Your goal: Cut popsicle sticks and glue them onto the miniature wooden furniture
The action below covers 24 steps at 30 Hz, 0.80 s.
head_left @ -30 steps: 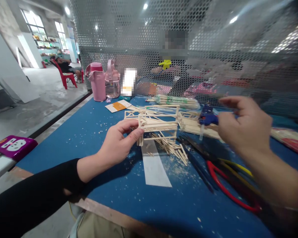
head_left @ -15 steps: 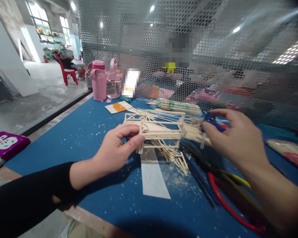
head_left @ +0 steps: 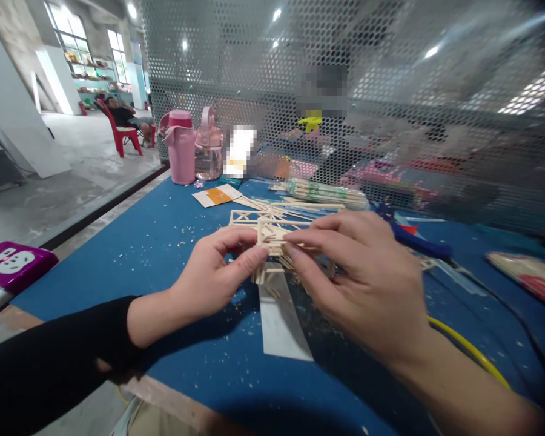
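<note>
A small frame of pale wooden sticks (head_left: 264,270) is held just above the blue table, over a white paper strip (head_left: 284,327). My left hand (head_left: 220,266) pinches its left end between thumb and fingers. From the right, my right hand (head_left: 361,278) reaches over the frame, thumb and forefinger close together at its middle bars; whatever lies between those fingertips is too small to make out. The hand covers much of the frame's right part. A blue glue gun (head_left: 424,242) lies behind my right hand, touched by neither hand.
Loose sticks (head_left: 279,211) and a bagged bundle (head_left: 324,194) lie behind the frame. A pink flask (head_left: 181,148) and bottle (head_left: 208,151) stand at the back left, before a perforated metal screen (head_left: 236,60). A purple power strip (head_left: 16,266) sits at the left.
My right hand has let go of the blue glue gun and moved left onto the frame. The gun now rests on the table. My left hand keeps its hold.
</note>
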Each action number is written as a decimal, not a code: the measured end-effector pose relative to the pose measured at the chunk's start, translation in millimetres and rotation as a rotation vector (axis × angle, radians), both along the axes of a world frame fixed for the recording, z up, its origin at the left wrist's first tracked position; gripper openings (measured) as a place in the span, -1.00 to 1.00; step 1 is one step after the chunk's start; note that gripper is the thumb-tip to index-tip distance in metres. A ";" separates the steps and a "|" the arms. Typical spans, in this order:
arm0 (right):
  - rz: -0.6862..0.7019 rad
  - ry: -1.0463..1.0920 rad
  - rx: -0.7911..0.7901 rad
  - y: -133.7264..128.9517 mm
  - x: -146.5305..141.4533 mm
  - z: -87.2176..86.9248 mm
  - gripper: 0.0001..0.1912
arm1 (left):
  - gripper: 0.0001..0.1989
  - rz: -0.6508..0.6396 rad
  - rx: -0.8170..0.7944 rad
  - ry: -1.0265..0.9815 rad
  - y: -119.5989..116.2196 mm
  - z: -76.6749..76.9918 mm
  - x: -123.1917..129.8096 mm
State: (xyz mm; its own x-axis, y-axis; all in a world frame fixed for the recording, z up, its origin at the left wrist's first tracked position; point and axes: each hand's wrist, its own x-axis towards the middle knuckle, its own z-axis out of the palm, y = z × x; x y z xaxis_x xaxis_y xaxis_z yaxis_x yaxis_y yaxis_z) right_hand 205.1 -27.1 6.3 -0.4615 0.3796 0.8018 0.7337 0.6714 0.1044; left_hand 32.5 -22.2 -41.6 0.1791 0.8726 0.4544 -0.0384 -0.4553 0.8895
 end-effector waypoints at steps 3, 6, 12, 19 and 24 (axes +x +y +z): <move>-0.018 0.016 -0.030 1.1 -4.1 -4.3 -0.90 | -0.83 -0.003 0.034 0.028 -0.4 -0.3 -0.3; -0.035 0.027 -0.030 0.6 -5.0 -5.3 -0.89 | -0.84 -0.013 0.041 0.028 -0.6 -0.4 -0.2; -0.050 0.056 -0.049 -1.3 -6.0 -3.0 -0.89 | -0.84 -0.002 0.055 0.047 -1.3 1.3 0.0; -0.101 0.110 -0.071 -2.2 -4.1 3.9 -0.87 | -0.86 -0.005 0.079 0.066 -1.5 1.1 0.1; -0.100 0.175 -0.072 -1.3 0.0 6.1 -0.89 | -0.84 -0.011 0.070 0.060 -0.7 -1.0 0.1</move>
State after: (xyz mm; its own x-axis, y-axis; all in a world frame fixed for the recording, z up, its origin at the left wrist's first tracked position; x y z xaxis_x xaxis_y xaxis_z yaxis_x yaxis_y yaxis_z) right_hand 205.1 -28.4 12.4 -0.2746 0.4761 0.8354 0.7998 0.5954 -0.0765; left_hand 32.6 -22.9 -42.6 0.2176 0.8369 0.5022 0.0084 -0.5161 0.8565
